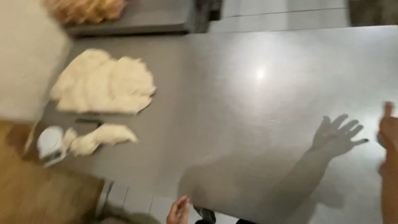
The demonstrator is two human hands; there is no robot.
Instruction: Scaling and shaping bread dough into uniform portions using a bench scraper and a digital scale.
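Both the left hand (179,210) and right hand (389,132) are open, empty, well apart from the large, pale, ragged dough slab (103,83) on the steel table (248,103).

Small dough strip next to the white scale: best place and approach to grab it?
Probably grip the small dough piece at its thick middle, coming from above and the right. Its left end touches the white scale; its right end tapers thin. Both hands, left and right, are empty and far away.

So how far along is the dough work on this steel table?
Looks early. A small piece lies apart from the big dough mass, beside a small white scale. Nothing is in hand: left hand and right hand are empty. The big mass remains uncut.
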